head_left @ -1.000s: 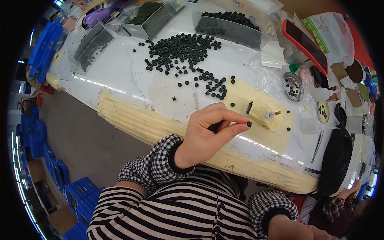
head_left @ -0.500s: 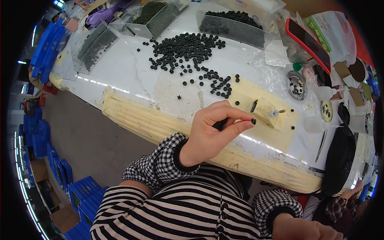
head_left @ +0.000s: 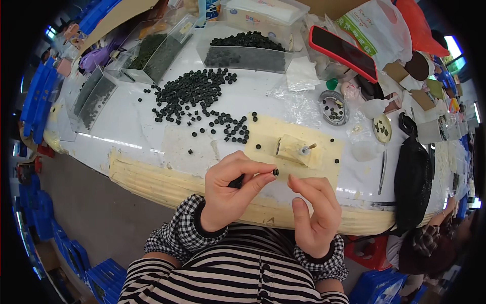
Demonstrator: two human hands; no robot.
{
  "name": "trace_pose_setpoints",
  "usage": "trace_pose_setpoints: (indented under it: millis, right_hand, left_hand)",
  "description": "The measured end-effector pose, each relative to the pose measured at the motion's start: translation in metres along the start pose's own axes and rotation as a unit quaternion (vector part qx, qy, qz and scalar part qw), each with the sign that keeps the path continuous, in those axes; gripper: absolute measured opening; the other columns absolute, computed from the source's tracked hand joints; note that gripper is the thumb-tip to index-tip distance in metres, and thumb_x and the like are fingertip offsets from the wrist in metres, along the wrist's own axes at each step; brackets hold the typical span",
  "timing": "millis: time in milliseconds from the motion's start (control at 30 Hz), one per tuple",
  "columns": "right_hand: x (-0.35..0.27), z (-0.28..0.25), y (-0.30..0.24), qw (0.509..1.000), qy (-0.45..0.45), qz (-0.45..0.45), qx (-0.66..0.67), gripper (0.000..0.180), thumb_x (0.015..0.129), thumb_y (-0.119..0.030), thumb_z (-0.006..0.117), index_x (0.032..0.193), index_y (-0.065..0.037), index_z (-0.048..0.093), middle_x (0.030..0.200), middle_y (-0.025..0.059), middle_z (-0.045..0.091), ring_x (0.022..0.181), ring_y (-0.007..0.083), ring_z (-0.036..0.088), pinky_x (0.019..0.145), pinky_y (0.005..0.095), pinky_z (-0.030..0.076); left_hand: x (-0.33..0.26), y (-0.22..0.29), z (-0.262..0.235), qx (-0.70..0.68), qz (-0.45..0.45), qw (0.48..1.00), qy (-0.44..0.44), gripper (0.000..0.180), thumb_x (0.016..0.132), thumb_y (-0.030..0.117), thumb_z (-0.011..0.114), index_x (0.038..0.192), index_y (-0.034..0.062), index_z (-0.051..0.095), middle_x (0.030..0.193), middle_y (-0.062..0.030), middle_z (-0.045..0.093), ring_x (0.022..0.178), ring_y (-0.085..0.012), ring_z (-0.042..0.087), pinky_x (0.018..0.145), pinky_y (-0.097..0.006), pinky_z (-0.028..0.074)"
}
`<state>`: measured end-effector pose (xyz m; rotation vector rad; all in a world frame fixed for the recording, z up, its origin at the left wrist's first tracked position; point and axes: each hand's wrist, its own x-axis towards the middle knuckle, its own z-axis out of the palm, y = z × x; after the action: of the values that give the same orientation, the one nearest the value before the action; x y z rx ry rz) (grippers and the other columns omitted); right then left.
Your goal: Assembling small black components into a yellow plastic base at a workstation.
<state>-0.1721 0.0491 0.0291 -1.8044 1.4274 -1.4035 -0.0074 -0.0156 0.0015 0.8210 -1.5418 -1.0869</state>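
My left hand (head_left: 229,188) pinches a small black grooved roller (head_left: 276,172) between thumb and forefinger. More black pieces (head_left: 236,182) show dark inside its curled fingers. Just to the right, my right hand (head_left: 318,212) has thumb and forefinger apart, with nothing seen between them. Both hands hover over the table's near edge. Beyond them a tape-covered block (head_left: 296,151) with a short upright pin (head_left: 309,149) sits on a yellowish sheet (head_left: 263,129). A heap of similar black rollers (head_left: 190,93) lies farther left, several of them strayed toward the sheet.
Clear bins of black parts (head_left: 245,57) stand along the back. To the right are a red-cased phone (head_left: 344,53), a round metal dish (head_left: 334,107), tweezers (head_left: 382,172) and a black bag (head_left: 412,180). Padding (head_left: 152,175) lines the table's front edge.
My right hand has risen from low at the right to beside the left hand, its fingers now apart. The left hand still pinches the roller. The whole view has shifted.
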Motion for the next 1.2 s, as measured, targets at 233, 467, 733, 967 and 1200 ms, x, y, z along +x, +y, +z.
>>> trace_pose_setpoints:
  millis: [233,467,733,967,1200]
  right_hand:
    - [0.004,0.010,0.012,0.999,-0.005,-0.001,0.040,0.033,0.080,0.005,0.062,0.112,0.002,0.066,0.093,0.0119,0.063,0.078,0.0221,0.057,0.069,0.0274,0.046]
    - [0.003,0.012,0.015,0.999,-0.011,-0.009,0.036,0.033,0.079,0.006,0.062,0.112,0.001,0.066,0.092,0.0112,0.063,0.078,0.0221,0.057,0.068,0.0276,0.046]
    - [0.002,0.009,0.014,0.999,-0.027,-0.037,0.001,0.035,0.076,0.007,0.067,0.110,0.001,0.067,0.090,0.0104,0.063,0.075,0.0215,0.059,0.065,0.0279,0.048]
    - [0.004,0.002,0.018,0.995,-0.053,-0.078,-0.037,0.036,0.075,0.008,0.067,0.111,0.001,0.067,0.090,0.0101,0.063,0.075,0.0215,0.060,0.064,0.0282,0.049]
    - [0.003,0.002,0.020,0.996,-0.045,-0.070,-0.027,0.034,0.077,0.007,0.066,0.111,0.001,0.067,0.092,0.0110,0.064,0.075,0.0204,0.061,0.065,0.0268,0.050]
  left_hand:
    - [0.001,0.001,0.001,0.009,0.005,1.000,-0.004,0.021,0.075,-0.004,0.073,0.095,0.0041,0.072,0.068,-0.0007,0.052,0.058,-0.0065,0.044,0.052,-0.020,0.034]
    - [0.000,0.000,0.000,0.018,0.011,1.000,-0.009,0.022,0.076,-0.004,0.073,0.096,0.0039,0.072,0.067,-0.0006,0.052,0.058,-0.0069,0.044,0.052,-0.020,0.034]
    - [0.000,0.000,0.000,0.010,0.006,1.000,-0.020,0.019,0.077,-0.002,0.073,0.095,0.0034,0.073,0.067,-0.0006,0.054,0.058,-0.0070,0.046,0.053,-0.020,0.035]
    - [0.000,0.003,-0.003,0.008,-0.016,0.998,-0.062,0.018,0.077,-0.002,0.073,0.095,0.0026,0.072,0.072,-0.0037,0.060,0.062,-0.0087,0.052,0.056,-0.021,0.039]
    - [0.000,-0.001,-0.001,0.000,-0.022,0.998,-0.057,0.017,0.077,-0.002,0.073,0.094,0.0027,0.072,0.070,-0.0026,0.058,0.060,-0.0078,0.050,0.054,-0.021,0.038]
